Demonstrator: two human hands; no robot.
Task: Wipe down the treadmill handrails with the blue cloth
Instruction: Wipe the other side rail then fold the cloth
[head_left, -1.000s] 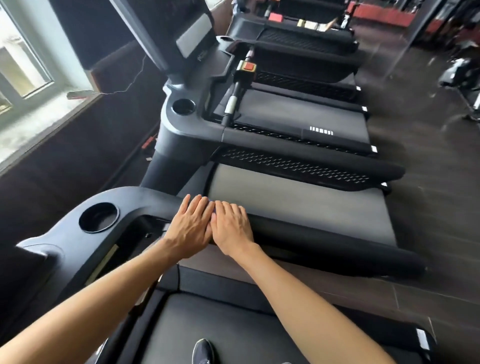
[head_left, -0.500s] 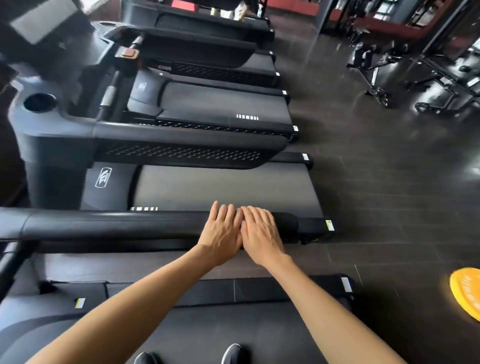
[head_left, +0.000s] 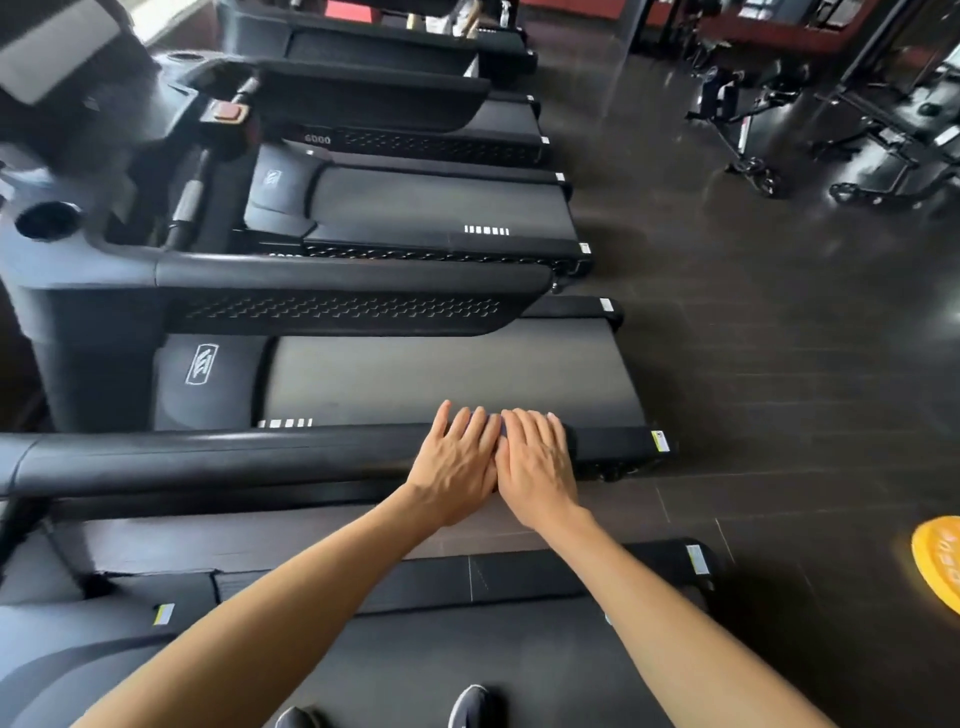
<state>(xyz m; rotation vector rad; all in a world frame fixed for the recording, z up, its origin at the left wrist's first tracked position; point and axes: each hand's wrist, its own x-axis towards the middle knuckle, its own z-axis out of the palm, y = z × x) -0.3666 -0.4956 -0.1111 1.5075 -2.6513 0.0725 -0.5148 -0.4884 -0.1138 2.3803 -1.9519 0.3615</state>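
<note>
The handrail (head_left: 208, 460) runs left to right in front of the person, a long black padded tube with a dull sheen, its rounded free end pointing right. Both palms are down flat on it close to that end: left hand (head_left: 457, 462) and right hand (head_left: 537, 465) side by side and touching, fingers (head_left: 470, 426) straight, held close together and reaching across the rail away from the body. The blue cloth is hidden, I can't make it out under those palms. Just beyond lies the smooth grey belt (head_left: 441, 374), then the neighbouring treadmill's rail with its perforated panel (head_left: 337, 309). Dark glossy floor tiles (head_left: 779, 364) spread right, with a yellow disc (head_left: 940, 561) at the edge.
</note>
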